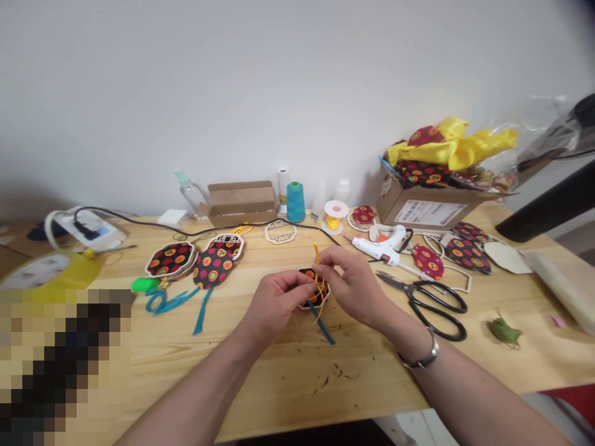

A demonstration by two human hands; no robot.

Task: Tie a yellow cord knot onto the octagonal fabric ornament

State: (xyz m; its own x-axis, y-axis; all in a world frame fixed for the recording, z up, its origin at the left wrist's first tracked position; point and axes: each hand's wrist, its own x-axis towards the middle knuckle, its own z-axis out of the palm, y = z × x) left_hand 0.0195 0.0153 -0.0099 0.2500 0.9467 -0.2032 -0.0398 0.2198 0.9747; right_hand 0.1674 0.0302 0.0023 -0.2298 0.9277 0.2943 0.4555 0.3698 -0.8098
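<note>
Where the pale wood worktop [288, 378] meets a plain white wall [279, 93], clutter lines the back edge: small open carton [239, 201], teal thread cone [295, 201], yellow ribbon reel [334, 217]. At back right sits a cardboard box [427, 207] w/ patterned scraps & yellow cloth [460, 148] spilling out.

Mid-worktop, near the front edge, the left hand [279, 303] has its fingers pinched on the left rim of a fabric-covered piece [320, 296], held just above the wood. The right hand [353, 282] pinches a yellow cord [317, 254] that stands up from the piece. A blue ribbon [325, 331] trails from under it twd the front edge.

Right of the hands lie black scissors [432, 303] & a white glue gun [383, 244]. Two stacks of similar pieces [171, 259] lie left of centre.

Hard to read:
- Most of the piece is hidden by the fingers, so how the cord attaches can't be told.
- Front-left corner is covered by a pixelated block [60, 365].
- A dark object [548, 204] is cut off at the right edge, prob. a stand or arm.
- The clear wrap behind the box is blurred.
</note>
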